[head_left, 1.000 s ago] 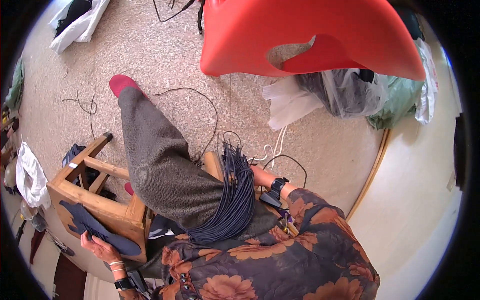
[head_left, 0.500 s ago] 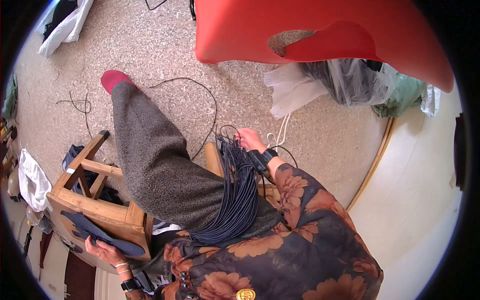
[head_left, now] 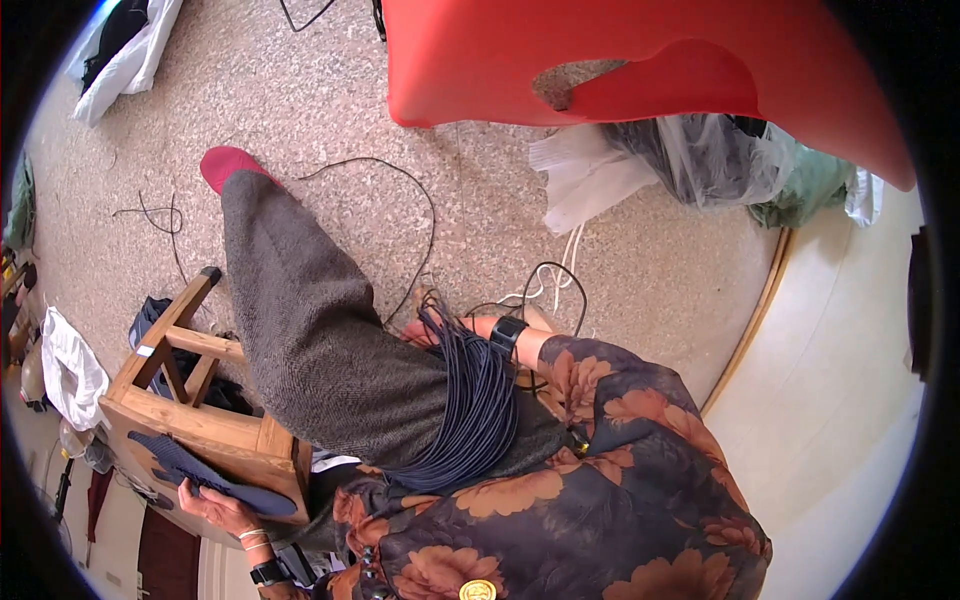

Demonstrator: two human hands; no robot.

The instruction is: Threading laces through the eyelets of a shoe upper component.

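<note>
A thick bundle of dark blue cords (head_left: pixel 470 400) drapes over my thigh in the grey trousers (head_left: pixel 310 320). At the bundle's upper end is my right hand (head_left: pixel 425 328), with strands crossing it and its fingers partly hidden. The fingers that show curl around the cords from the far side. At the lower left, my left hand (head_left: pixel 212 508) grips the edge of a dark blue, foot-shaped sole (head_left: pixel 215 473). That sole rests against a wooden stool (head_left: pixel 190 420), which appears tilted by the lens.
A red plastic table or stool (head_left: pixel 460 60) stands at the top. Plastic bags (head_left: pixel 700 160) lie beneath its edge. A thin black cord (head_left: pixel 430 210) curves across the speckled floor, and white cords (head_left: pixel 570 265) lie farther right. A white bag (head_left: pixel 70 365) is at the left.
My right hand has moved left and slightly down, from the right of the bundle's upper end to behind its strands. A dark loop now shows right of the wrist. My left hand stays on the sole.
</note>
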